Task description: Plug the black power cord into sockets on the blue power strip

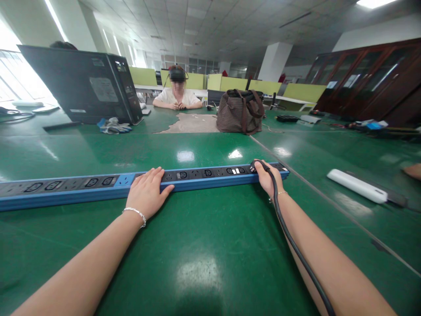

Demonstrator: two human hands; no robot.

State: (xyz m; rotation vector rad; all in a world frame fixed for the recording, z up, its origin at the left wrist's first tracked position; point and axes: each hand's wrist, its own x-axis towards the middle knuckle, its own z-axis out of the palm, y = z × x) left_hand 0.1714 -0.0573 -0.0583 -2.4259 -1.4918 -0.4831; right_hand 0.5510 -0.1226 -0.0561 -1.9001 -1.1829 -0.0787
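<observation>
A long blue power strip (197,184) with a row of black sockets and one blue socket lies across the green table. My left hand (147,192) rests on it just right of the blue socket, thumb spread from the fingers. Near the strip's right end, my right hand (268,177) grips a black plug (255,165) close against the sockets; whether its pins are inserted is hidden. From the plug a black cable (285,228) runs over my right forearm toward the bottom edge.
On the green table (204,237) stand a black computer case (88,83) with gloves (113,126) beside it and a brown bag (235,112). A white bar-shaped object (357,185) lies at right. Across the table sits a person (177,97). Part of another person's hand (412,171) shows at right.
</observation>
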